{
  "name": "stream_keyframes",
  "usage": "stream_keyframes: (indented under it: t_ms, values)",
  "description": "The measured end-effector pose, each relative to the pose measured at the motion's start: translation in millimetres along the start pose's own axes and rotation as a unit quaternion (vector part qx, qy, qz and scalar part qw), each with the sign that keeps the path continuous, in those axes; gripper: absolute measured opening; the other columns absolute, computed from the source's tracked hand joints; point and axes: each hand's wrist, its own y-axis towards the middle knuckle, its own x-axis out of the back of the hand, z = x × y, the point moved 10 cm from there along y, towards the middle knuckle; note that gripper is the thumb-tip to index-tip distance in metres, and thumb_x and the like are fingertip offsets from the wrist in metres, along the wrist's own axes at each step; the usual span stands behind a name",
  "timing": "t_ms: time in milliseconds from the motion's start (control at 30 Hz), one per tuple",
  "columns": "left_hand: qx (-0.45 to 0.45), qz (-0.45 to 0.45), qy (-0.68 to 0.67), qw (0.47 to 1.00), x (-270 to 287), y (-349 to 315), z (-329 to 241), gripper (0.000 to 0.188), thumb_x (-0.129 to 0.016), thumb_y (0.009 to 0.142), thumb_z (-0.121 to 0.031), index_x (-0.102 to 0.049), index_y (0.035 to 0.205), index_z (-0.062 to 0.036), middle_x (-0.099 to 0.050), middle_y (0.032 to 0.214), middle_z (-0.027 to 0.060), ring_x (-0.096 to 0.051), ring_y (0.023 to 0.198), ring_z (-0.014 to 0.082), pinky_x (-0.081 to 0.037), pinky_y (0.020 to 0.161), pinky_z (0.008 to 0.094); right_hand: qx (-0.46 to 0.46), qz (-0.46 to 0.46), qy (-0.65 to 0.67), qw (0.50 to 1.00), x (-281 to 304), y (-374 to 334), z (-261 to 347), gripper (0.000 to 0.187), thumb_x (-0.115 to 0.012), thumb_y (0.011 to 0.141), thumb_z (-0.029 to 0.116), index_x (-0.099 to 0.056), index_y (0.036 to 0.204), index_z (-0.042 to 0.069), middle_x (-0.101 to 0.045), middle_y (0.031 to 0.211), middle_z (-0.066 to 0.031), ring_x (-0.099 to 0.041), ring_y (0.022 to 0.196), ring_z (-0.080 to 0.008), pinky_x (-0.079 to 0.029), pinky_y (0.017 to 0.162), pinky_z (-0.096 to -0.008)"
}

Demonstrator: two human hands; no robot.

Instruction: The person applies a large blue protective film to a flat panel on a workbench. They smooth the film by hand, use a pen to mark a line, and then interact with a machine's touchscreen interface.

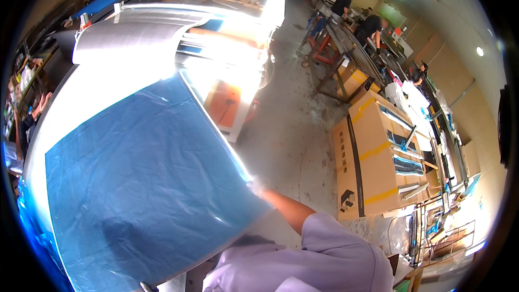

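Touching the right edge of the blue sheet (pixel 148 184), the right hand (pixel 259 187) is blurred; apart, the left hand (pixel 145 286) barely shows, both grips unclear. The sheet spreads near left, right edge slanting far-left to near-right. Beyond stands an orange-fronted machine (pixel 223 103); right, a cardboard box (pixel 373 135) with dark strips (pixel 408 166) in or on it

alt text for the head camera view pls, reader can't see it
A right hand, blurred, is at the edge of a large, creased blue sheet in a workshop. Beyond it, a silvery sheet curves beside a brightly lit machine. To the right stands a big cardboard box, with people working farther back.
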Motion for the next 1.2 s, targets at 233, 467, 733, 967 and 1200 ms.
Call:
stream_keyframes:
  t_ms: [233,467,733,967,1200]
  values:
    - [-0.001,0.027,-0.007,1.000,-17.5,-0.7,0.5,0.034,-0.062,0.081,-0.020,-0.060,0.099,0.0083,-0.061,0.098,0.0198,-0.059,0.089,0.0268,-0.047,0.078,0.0372,-0.019,-0.026,0.147,0.989,-3.2,13.1,-13.4,0.019,-0.057,0.085,0.017,-0.060,0.077,0.000,-0.052,0.064,-0.0088,-0.049,0.053,-0.0166,-0.038,0.047,-0.0308]
    - [-0.002,0.052,-0.016,0.999,-28.2,0.3,1.5,0.035,-0.061,0.081,-0.021,-0.059,0.101,0.0077,-0.061,0.099,0.0191,-0.059,0.090,0.0263,-0.047,0.079,0.0366,0.006,-0.029,0.128,0.991,-8.3,15.5,-18.2,0.018,-0.056,0.084,0.017,-0.061,0.079,0.000,-0.053,0.064,-0.0080,-0.049,0.051,-0.0173,-0.039,0.046,-0.0328]
    - [0.001,0.063,-0.017,0.998,-32.5,-1.4,4.1,0.036,-0.060,0.082,-0.023,-0.059,0.103,0.0069,-0.061,0.101,0.0183,-0.059,0.090,0.0258,-0.047,0.079,0.0359,0.023,-0.027,0.046,0.998,-4.2,5.9,-1.0,0.018,-0.056,0.084,0.017,-0.062,0.079,0.001,-0.052,0.063,-0.0076,-0.046,0.048,-0.0169,-0.037,0.045,-0.0327]
    - [0.007,0.074,-0.019,0.997,-37.4,-4.0,8.1,0.037,-0.059,0.083,-0.024,-0.058,0.105,0.0063,-0.061,0.102,0.0176,-0.059,0.091,0.0254,-0.047,0.080,0.0352,-0.008,-0.044,0.165,0.985,-6.9,10.7,-13.7,0.018,-0.057,0.083,0.016,-0.066,0.083,0.000,-0.051,0.059,-0.0062,-0.044,0.046,-0.0154,-0.035,0.044,-0.0334]
    - [0.012,0.076,-0.022,0.997,-38.1,-5.9,11.8,0.038,-0.058,0.084,-0.026,-0.058,0.107,0.0056,-0.060,0.103,0.0169,-0.059,0.092,0.0249,-0.047,0.080,0.0346,-0.015,-0.030,0.161,0.986,-11.2,10.5,-11.4,0.018,-0.057,0.084,0.015,-0.067,0.087,0.000,-0.051,0.059,-0.0056,-0.044,0.046,-0.0139,-0.034,0.043,-0.0317]
